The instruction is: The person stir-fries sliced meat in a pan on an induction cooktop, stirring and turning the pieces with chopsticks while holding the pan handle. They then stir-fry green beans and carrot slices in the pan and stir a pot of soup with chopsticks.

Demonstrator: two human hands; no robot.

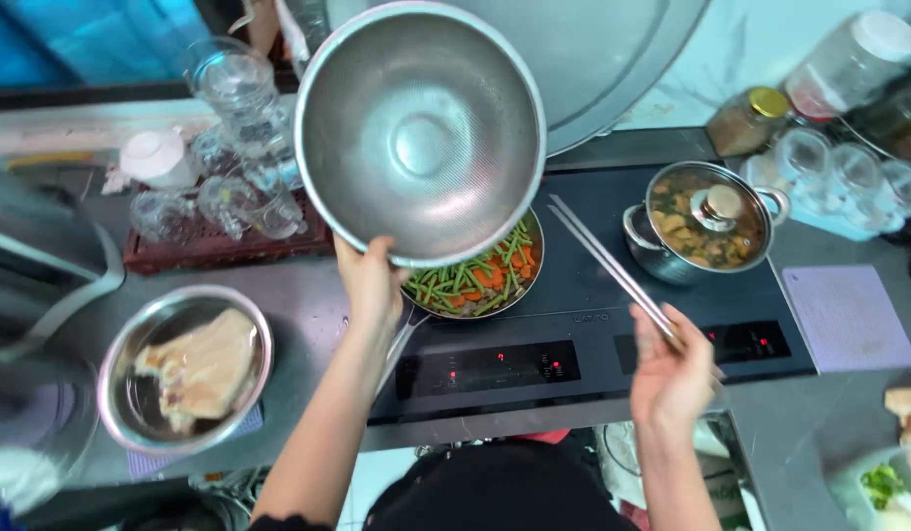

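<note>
My left hand (pixel 370 280) grips the rim of a round steel strainer bowl (pixel 419 133), tilted up so its empty inside faces me. It hangs over a frying pan (pixel 480 278) of green beans and carrot pieces on the black induction cooktop (pixel 583 324). My right hand (pixel 670 369) holds a pair of long metal chopsticks (pixel 603 258), whose tips point up-left toward the pan without touching the food.
A lidded steel pot (pixel 706 218) of stew sits on the right burner. A steel bowl (pixel 185 369) with pale raw meat stands at left. Glass cups (pixel 234 147) crowd a brown tray behind it. Jars (pixel 849 64) and glasses line the back right; a purple mat (pixel 847 317) lies right.
</note>
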